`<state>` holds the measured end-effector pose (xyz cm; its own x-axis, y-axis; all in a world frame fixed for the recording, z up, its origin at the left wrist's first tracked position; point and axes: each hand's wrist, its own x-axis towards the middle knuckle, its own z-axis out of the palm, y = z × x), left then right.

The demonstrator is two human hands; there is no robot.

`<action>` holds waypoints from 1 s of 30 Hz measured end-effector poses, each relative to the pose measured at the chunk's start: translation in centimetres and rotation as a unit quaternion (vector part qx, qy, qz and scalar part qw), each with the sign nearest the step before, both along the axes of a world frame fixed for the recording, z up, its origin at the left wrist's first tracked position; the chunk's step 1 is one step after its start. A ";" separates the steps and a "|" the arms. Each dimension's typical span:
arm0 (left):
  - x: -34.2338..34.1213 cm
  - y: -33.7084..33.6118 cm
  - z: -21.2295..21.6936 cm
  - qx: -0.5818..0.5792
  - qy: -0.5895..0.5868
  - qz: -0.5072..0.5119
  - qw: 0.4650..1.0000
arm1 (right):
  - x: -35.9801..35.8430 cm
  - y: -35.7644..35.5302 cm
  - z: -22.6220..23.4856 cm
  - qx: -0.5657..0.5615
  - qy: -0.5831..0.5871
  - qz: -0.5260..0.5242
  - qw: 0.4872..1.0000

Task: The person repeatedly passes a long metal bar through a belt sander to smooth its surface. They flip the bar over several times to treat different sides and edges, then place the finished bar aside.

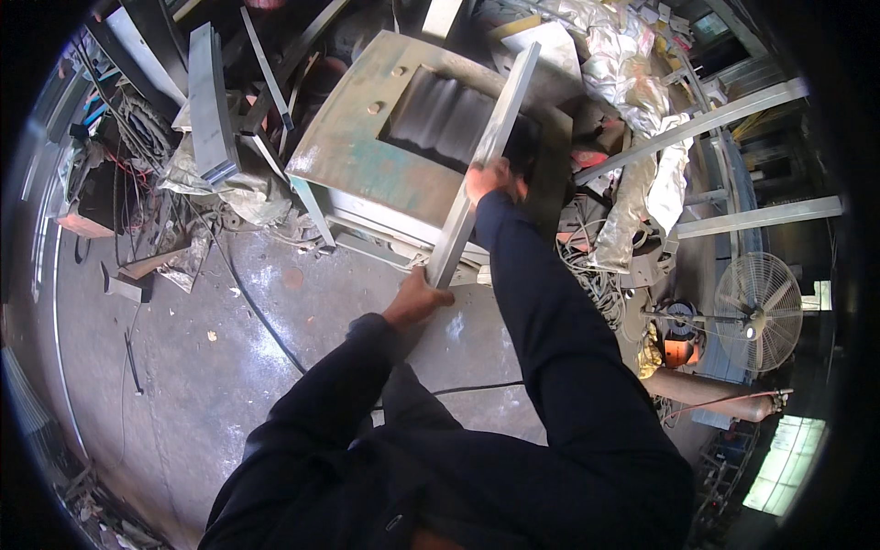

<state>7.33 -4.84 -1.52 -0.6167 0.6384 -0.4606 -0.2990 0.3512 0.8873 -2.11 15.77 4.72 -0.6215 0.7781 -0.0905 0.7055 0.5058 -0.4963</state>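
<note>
Hands grip one long grey metal bar [481,156] that slants from the near edge of a worn green-grey metal stand [367,147] up across its rectangular opening toward the far right corner. The left hand [417,298] is closed around the bar's lower end, just off the stand's near edge and above the concrete floor [183,348]. The right hand [495,179] is wrapped around the bar near its middle, over the right side of the opening, where a dark ribbed surface shows inside. Both forearms are in dark sleeves. Two small round knobs sit on the stand's top near its far left corner. Left of the stand, a thick grey steel beam [211,101] leans among thinner strips and crumpled silvery sheeting. A black cable [257,307] runs across the floor from under that pile toward the person's legs. To the right, long pale metal rails [715,115] cross over a heap of crinkled foil wrapping [642,174], and a round wire-guarded floor fan [761,312] stands beyond them. No labels or signs can be made out on any of these.
</note>
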 end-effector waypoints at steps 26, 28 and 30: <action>17.3 -25.4 -2.6 -0.111 -0.059 -0.059 0.990 | 19.4 -24.1 -7.7 -0.096 -0.017 0.033 0.995; 16.6 -24.9 -2.5 -0.116 -0.044 -0.078 0.989 | 19.3 -23.8 -7.6 -0.088 0.001 0.037 0.995; 16.3 -24.3 -2.3 -0.120 -0.037 -0.084 0.988 | 18.7 -23.1 -7.4 -0.075 0.005 0.045 0.996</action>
<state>23.65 -29.10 -3.85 -0.4702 0.5956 -0.6513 -0.2790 0.5998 0.7499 16.63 -7.29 -2.71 -0.6897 0.6975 -0.1944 0.6551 0.4868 -0.5778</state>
